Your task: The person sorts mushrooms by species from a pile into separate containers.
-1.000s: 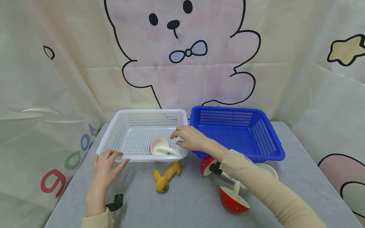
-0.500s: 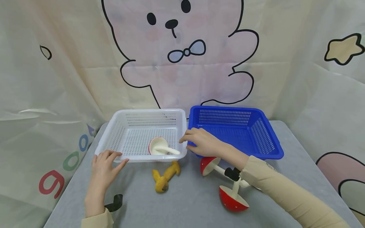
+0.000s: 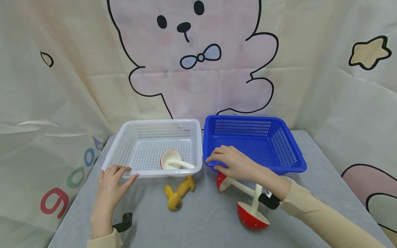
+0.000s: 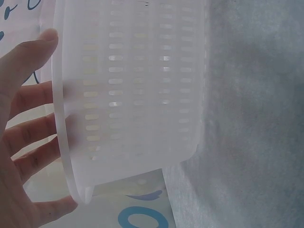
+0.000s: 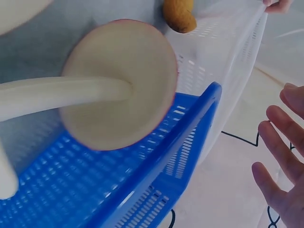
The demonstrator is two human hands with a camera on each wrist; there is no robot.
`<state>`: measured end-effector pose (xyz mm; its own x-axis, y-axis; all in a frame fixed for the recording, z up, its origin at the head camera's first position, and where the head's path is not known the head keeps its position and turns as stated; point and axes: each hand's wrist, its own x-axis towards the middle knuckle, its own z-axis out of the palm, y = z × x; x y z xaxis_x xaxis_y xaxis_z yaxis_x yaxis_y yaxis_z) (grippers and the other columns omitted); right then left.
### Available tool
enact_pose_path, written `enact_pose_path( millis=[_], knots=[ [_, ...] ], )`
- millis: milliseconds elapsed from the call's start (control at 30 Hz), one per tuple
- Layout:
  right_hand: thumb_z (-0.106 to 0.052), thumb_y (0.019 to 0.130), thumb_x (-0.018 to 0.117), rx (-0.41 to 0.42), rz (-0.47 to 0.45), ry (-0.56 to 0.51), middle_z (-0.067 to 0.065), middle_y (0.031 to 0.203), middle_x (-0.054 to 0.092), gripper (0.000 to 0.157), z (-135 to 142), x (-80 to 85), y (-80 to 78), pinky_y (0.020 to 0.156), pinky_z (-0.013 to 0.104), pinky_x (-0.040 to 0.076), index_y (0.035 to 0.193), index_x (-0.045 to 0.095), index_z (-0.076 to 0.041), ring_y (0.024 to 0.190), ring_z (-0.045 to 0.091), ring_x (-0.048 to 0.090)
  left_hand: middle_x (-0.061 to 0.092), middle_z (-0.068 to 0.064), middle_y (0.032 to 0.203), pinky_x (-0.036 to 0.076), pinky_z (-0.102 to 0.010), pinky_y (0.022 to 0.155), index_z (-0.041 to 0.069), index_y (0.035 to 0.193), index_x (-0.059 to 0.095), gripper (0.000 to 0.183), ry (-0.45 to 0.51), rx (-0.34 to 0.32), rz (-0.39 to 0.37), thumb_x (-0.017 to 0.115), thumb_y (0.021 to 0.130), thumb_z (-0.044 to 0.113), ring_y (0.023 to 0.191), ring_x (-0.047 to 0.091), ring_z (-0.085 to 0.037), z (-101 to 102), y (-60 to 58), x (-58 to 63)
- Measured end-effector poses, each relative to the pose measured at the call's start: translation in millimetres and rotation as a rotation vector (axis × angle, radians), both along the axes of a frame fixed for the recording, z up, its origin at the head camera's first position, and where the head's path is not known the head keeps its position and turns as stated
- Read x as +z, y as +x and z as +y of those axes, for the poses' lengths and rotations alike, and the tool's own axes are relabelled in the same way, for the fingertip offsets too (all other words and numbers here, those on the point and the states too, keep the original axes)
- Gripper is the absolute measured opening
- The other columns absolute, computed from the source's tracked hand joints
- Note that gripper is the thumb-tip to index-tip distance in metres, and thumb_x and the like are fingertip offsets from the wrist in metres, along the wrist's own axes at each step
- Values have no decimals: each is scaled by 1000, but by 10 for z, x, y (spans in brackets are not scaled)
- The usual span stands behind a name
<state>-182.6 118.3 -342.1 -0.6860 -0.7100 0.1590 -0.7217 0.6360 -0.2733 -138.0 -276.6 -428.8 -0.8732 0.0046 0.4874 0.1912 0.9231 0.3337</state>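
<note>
My left hand (image 3: pixel 110 186) rests at the near left rim of a white mesh basket (image 3: pixel 155 174), its fingertips touching the rim in the left wrist view. Loosely bent and holding nothing, my right hand (image 3: pixel 235 163) hovers over the near left corner of a blue mesh basket (image 3: pixel 251 119). One toy mushroom (image 3: pixel 171 159) lies in the white basket with its cream underside up. Before the blue basket lie a red-capped mushroom (image 3: pixel 222 182) and a second one (image 3: pixel 252 217); a third mushroom (image 3: pixel 288 179) is mostly hidden by the right forearm.
A yellow, branching, ginger-shaped piece (image 3: pixel 178 196) lies on the grey tabletop (image 3: pixel 198 227) in front of the white basket. Both baskets stand side by side at the back, before a printed curtain (image 3: pixel 198 86).
My right hand has moved right, from over the white basket to the blue basket's near left corner. The left hand stays at the rim; the mushrooms and the yellow piece have not moved.
</note>
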Motion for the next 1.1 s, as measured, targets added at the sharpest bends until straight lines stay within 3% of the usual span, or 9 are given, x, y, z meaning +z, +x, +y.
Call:
enact_pose_path(
  millis=[300,600,867,1100],
  knots=[
    [-10,86,69,-11,76,-124,-8,108,67,29,337,-183,162,88,37,49,112,70,-22,103,11,58,61,-15,96,26,-69,96,3,97,69,34,10,-4,3,82,74,23,97,52,-39,-8,3,-15],
    [-5,80,74,-111,148,-209,-11,108,65,35,671,-412,345,87,37,49,111,69,-22,104,9,57,61,-14,98,24,-73,99,4,98,69,34,11,2,-12,81,75,26,98,52,-38,-18,6,-36],
    [3,74,75,-132,232,-310,-9,106,66,42,907,-611,470,85,24,42,107,69,-22,99,9,57,61,-14,95,28,-66,94,2,97,69,34,3,0,19,82,74,23,95,53,-38,-11,8,-21],
    [10,67,75,-129,293,-368,-5,103,67,47,1058,-764,559,86,15,38,105,70,-17,95,8,56,61,-14,95,26,-70,96,3,97,69,34,8,-3,15,83,73,24,95,53,-38,-13,-1,-45]
  ],
)
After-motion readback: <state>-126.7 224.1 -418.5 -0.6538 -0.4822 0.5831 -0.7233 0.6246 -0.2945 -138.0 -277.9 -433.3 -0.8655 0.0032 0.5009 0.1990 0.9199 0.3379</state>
